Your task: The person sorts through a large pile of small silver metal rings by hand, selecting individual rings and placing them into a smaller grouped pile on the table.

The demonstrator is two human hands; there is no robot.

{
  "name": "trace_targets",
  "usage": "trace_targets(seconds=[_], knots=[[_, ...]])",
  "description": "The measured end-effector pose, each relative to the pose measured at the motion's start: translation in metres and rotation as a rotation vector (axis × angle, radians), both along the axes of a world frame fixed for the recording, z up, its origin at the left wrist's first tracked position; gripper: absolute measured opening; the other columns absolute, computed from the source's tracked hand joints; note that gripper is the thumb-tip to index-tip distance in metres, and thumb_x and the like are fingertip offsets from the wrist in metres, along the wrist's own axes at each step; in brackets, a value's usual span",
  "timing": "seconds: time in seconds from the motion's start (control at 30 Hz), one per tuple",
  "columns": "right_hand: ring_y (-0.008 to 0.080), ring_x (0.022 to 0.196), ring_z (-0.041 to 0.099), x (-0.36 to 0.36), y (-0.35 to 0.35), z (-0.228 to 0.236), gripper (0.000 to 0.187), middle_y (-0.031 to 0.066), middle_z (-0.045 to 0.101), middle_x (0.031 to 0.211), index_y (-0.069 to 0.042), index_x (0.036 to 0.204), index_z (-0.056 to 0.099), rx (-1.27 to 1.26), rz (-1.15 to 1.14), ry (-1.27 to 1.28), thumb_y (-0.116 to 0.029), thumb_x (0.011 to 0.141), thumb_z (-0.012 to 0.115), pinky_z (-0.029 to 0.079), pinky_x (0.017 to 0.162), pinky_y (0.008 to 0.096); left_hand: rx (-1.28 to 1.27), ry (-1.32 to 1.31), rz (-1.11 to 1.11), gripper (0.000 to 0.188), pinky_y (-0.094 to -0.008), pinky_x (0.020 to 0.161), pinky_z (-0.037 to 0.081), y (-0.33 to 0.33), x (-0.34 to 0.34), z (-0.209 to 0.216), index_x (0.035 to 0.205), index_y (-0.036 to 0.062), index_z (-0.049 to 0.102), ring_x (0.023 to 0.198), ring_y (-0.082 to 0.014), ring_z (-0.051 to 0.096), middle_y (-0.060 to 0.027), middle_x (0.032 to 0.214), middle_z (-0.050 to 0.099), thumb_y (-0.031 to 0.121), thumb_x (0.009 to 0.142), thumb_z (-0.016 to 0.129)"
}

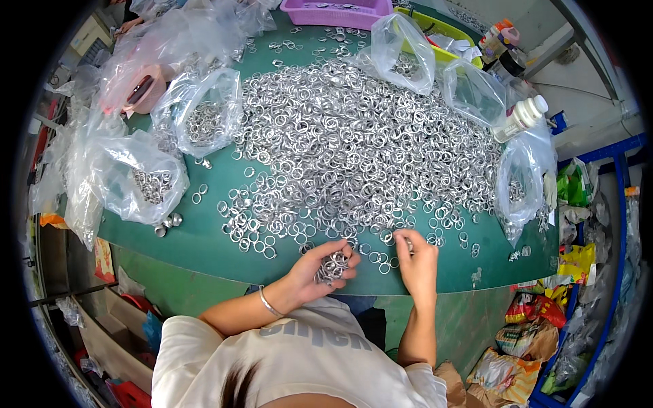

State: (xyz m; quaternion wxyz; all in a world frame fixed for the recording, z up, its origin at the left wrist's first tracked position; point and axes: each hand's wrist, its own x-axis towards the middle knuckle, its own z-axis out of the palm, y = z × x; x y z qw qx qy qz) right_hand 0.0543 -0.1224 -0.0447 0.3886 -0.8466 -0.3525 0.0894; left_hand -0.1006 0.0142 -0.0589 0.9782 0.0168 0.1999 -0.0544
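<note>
A broad heap of silver metal rings covers the middle of a green table. At the near edge of the table, my left hand is cupped round a bunch of rings, its fingers curled over them. A metal bangle circles my left wrist. To the right, my right hand is closed, thumb and fingers pinched together just above the near fringe of the heap. What those fingertips hold, if anything, is too small to make out. A few loose rings lie between the hands.
Clear plastic bags with rings stand left, back left, back right and right. A purple basket and a yellow-green basket sit at the back. A white bottle leans at the right; blue shelving holds packets.
</note>
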Motion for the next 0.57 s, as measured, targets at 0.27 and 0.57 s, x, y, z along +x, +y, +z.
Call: trace_targets(seconds=[0.27,0.57], knots=[[0.006,0.042,0.036,0.008,-0.002,0.003,0.013,0.0029,0.051,0.063,0.001,0.089,0.057,0.712,-0.092,1.233,-0.009,0.091,0.05,0.024,0.038,0.0186,-0.015,-0.011,-0.01,0.027,-0.0224,0.043,0.036,-0.001,0.002,-0.002,0.081,0.0093,0.055,0.065,-0.0156,0.048,-0.0062,0.079,0.05,0.032,0.094,0.047],[0.0171,0.063,0.064,-0.016,0.027,-0.01,0.019,0.0075,0.064,0.073,-0.007,0.094,0.067,-0.125,0.044,-0.281,-0.009,0.075,0.07,0.047,0.051,0.0337,-0.024,-0.004,-0.009,0.026,-0.0223,0.043,0.037,-0.002,0.002,-0.004,0.082,0.0096,0.054,0.065,-0.0158,0.048,-0.0059,0.079,0.05,0.032,0.094,0.047]])
